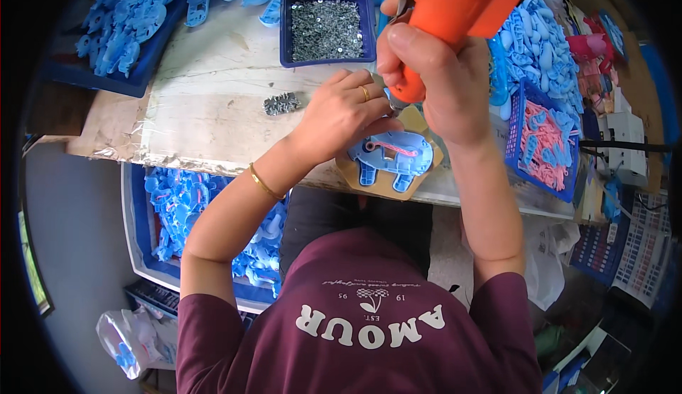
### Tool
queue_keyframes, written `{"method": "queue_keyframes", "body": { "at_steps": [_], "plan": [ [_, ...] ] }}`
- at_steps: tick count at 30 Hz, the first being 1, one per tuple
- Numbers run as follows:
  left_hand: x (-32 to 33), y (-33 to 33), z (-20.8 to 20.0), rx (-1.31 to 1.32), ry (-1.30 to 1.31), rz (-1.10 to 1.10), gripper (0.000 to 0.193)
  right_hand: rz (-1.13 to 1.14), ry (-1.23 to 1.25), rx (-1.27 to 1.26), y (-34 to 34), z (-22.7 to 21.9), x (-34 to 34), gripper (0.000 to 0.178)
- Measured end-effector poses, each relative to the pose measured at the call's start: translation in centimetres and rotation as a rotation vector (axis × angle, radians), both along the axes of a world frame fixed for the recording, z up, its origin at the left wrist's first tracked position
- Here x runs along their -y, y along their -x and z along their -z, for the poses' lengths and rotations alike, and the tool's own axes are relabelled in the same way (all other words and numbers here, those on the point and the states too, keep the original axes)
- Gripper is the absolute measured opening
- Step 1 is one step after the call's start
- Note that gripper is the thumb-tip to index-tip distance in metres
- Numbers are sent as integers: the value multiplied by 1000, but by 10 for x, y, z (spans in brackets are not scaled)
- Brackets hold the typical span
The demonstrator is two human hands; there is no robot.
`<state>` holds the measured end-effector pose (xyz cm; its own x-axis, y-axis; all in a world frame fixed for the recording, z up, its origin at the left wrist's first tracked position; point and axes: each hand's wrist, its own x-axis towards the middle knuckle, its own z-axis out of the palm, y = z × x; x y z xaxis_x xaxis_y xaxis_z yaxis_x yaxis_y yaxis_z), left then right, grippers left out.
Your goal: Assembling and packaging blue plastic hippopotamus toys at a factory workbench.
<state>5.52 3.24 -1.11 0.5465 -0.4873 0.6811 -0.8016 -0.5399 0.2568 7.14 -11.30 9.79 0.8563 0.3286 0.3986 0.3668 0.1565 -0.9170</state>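
Observation:
My right hand (447, 85) is wrapped round an orange power screwdriver (455, 11), which points down at the table's front part. Its tip sits just above the far edge of a light-blue, animal-shaped plastic part (366, 156) with a pink strip (398, 150) lying in it. Beneath that part is a tan, angular board (387, 186). My left hand (344, 113), with a ring and a bracelet, has its fingers curled beside the screwdriver's tip, over the part's far left edge. What its fingertips pinch is hidden.
A dark-blue tray (285, 35) of small screws stands beyond my hands, and a clump of screws (282, 104) lies left. Blue parts (124, 18) heap at far left. Right are a blue basket (522, 156) of pink and blue pieces and another blue heap (540, 39). A bin (142, 241) sits below.

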Motion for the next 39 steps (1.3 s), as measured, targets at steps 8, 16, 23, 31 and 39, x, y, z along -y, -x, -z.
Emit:
{"method": "queue_keyframes", "body": {
  "at_steps": [8, 16, 23, 31, 39],
  "plan": [
    [6, 9, 4, -122, 123, 15, 18, -76, -190, -95, 3, -3, 11, 23],
    [13, 19, -1, -225, 197, 68, 13, -7, -19, -6, 11, -3, 14, 33],
    [22, 39, -2, -337, 137, 83, 15, -47, 3, -117, 25, 4, 29, 34],
    [35, 44, 6, -283, 97, 44, 39, 34, 40, -74, 36, 24, 46, 37],
    [30, 52, 10, -309, -93, -41, 42, 66, -12, -200, 32, 49, 55, 31]
  ]
}}
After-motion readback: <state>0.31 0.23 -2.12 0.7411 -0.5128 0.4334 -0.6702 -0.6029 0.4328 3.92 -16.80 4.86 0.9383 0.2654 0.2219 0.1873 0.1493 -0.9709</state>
